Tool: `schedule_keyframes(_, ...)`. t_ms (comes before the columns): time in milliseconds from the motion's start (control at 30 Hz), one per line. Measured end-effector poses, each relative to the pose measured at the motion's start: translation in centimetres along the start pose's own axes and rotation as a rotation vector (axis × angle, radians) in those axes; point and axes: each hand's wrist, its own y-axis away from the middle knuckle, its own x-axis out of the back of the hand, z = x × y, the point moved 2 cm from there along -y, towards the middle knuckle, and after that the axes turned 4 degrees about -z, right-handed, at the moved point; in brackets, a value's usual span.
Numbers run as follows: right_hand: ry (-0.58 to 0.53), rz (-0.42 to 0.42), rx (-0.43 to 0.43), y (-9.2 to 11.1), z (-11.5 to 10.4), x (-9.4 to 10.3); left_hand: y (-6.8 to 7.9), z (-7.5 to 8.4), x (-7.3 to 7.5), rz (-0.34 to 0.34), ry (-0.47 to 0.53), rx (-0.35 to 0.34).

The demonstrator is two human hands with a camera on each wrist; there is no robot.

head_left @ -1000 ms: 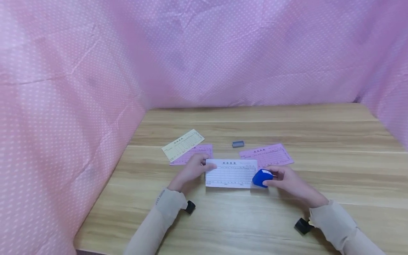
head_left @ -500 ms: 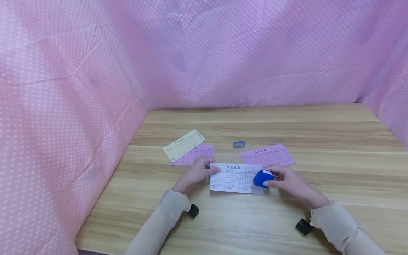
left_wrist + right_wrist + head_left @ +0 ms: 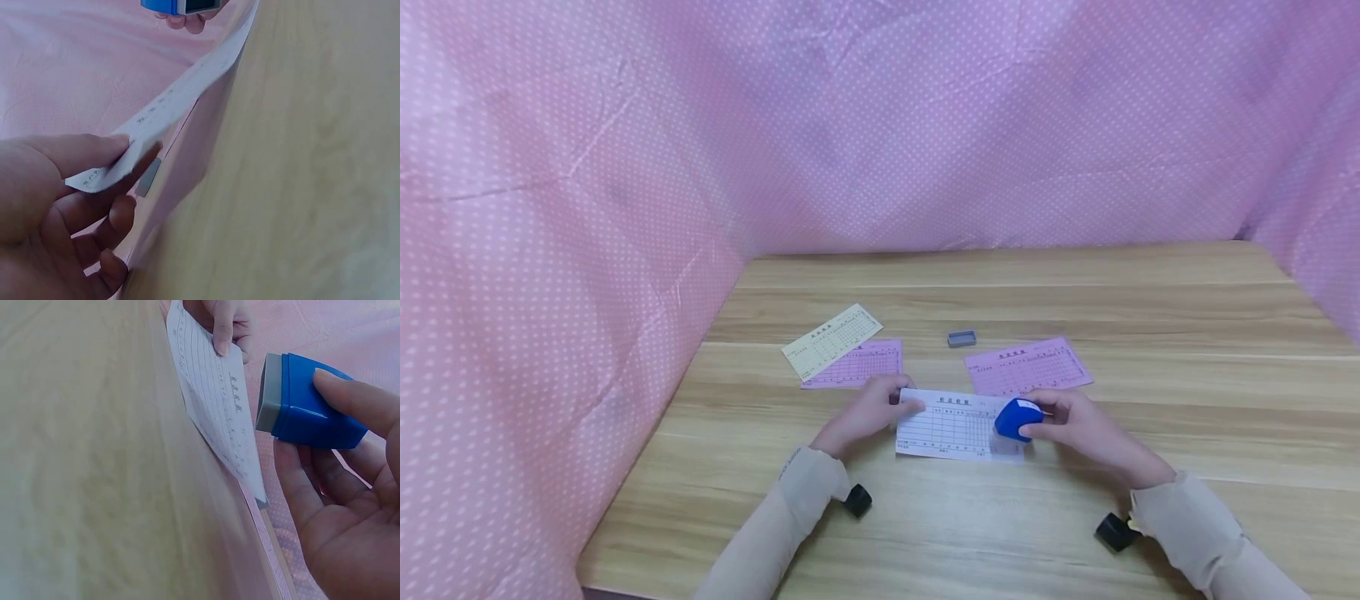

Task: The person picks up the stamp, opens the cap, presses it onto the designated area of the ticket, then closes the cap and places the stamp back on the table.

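Note:
My left hand (image 3: 876,408) pinches the left end of a white printed receipt slip (image 3: 951,425), thumb on top and fingers beneath. In the left wrist view the slip (image 3: 181,94) bends, its held end raised off the table. My right hand (image 3: 1075,429) grips a blue self-inking stamp (image 3: 1018,419) between thumb and fingers. As the right wrist view shows, the stamp (image 3: 319,403) has a grey end that faces the slip (image 3: 212,394) with a gap between them. In the head view the stamp overlaps the slip's right end.
A yellow slip (image 3: 832,342) lies partly over a pink slip (image 3: 872,365) at the left. Another pink slip (image 3: 1030,367) lies behind my right hand. The small grey stamp cap (image 3: 961,338) sits farther back on the wooden table (image 3: 1150,317). Pink dotted cloth (image 3: 962,125) hangs around.
My left hand has moved the white slip a little to the right and toward me, so more of it lies under the stamp in the head view. My right hand has stayed nearly still.

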Motion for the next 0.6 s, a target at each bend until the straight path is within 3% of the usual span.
schedule_keyframes(233,0.024,0.003,-0.015,0.03,0.00,-0.09,-0.14,0.16,-0.31,0.021,-0.095,-0.028)
schedule_keyframes(600,0.020,-0.006,-0.003,-0.05,0.13,-0.09,-0.22,-0.28,-0.24,0.075,-0.080,-0.012)
